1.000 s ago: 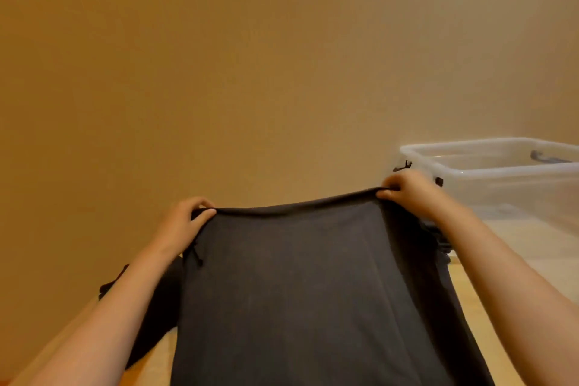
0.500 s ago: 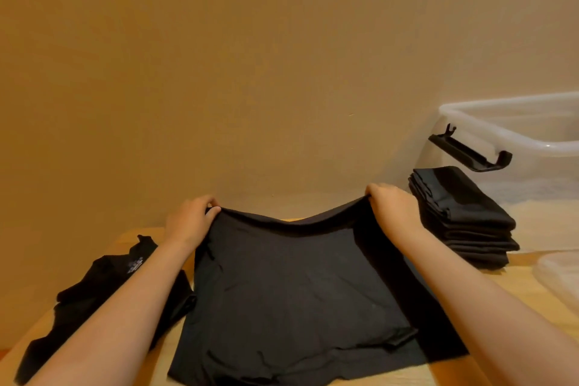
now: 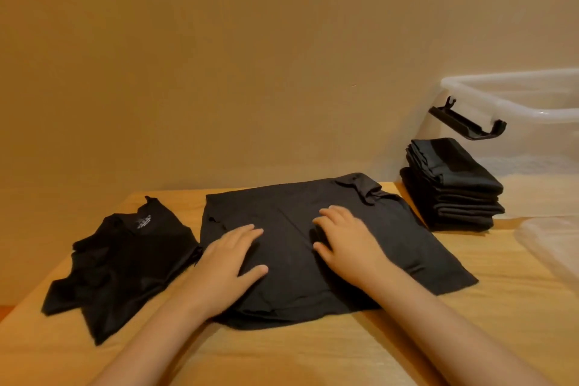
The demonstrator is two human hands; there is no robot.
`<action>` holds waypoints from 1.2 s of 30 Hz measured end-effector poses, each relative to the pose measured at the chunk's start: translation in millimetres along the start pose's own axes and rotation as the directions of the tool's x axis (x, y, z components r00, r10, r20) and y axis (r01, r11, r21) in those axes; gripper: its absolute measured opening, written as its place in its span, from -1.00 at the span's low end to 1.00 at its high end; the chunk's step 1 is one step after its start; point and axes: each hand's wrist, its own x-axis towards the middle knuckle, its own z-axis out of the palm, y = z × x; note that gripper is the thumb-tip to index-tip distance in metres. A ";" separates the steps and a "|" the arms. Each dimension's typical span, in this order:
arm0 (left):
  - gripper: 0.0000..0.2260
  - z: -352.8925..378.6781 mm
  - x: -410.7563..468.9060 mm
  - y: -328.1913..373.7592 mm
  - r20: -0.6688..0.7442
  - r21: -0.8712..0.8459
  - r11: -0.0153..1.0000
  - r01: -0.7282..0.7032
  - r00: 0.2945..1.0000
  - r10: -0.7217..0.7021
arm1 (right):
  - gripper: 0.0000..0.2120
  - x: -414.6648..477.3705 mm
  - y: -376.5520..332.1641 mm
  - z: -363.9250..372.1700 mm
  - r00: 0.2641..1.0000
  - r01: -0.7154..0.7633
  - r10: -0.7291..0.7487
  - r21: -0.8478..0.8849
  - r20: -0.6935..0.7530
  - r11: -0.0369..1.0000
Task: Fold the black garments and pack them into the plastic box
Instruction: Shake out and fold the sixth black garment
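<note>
- Both grips lie flat and wide, holding nothing. The left grip (image 3: 232,263) and the right grip (image 3: 347,244) press palm-down with fingers spread on the middle of the black shirt (image 3: 407,247), apparently to smooth the cloth and pin it for the next fold.
- The pale wooden bench (image 3: 501,307) carries everything and stands against a tan wall (image 3: 250,56).
- The plastic box (image 3: 517,97) sits at the far right by the wall, with its top open. I cannot make out anything black through its cloudy side, so packing looks not yet begun.
- The shirt lies at the centre of the bench with its collar at the far right corner. Its doubled near edge suggests one fold is done.
- A loose garment (image 3: 125,260) lies crumpled just to the left of the shirt, probably waiting its turn.
- A folded stack (image 3: 454,194) stands between the shirt and the box, just beside the box wall. It is likely staged there so it can go in together.
- A clear lid (image 3: 551,244), cut off at the right edge, appears to be set aside so the box stays open.
- The box's black latch (image 3: 463,125) hangs outward, unfastened.
</note>
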 end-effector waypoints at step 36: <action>-0.09 18.7 -163.9 -32.1 -0.028 0.139 0.987 -0.078 0.996 0.082 | -0.52 -159.3 -86.8 95.4 0.788 0.348 -0.411 -0.219 -0.459 0.911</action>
